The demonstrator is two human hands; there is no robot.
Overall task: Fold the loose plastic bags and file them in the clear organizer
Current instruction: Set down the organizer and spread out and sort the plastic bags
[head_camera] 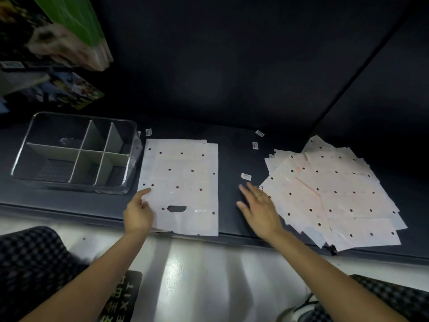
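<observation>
At the far left, printed packets (58, 89) and a green-edged stack (76, 24) hang over the dark shelf (232, 140); their print is too blurred to read. Below them on the shelf stands the clear organizer (76, 152), split by pale dividers into compartments; the far left one shows only a faint clear scrap or glare, the rest hold nothing. Just right of it, touching or almost touching its side, a white plastic bag (183, 182) lies flat, dotted with dark punch holes and with a handle cut-out near its near edge. The left hand (138, 213) rests on the bag's near left edge, forefinger stretched out along it and the other fingers loosely bent; whether they pinch the edge cannot be told. Small white labels (246, 176) lie scattered on the shelf, their print unreadable. The right hand (260, 210) hovers with fingers spread and straight, a ring on one, between the flat bag and a loose fanned pile of bags (336, 194) at the right. On the floor near the left arm, a dark sign (120, 298) reads "EXIT".
</observation>
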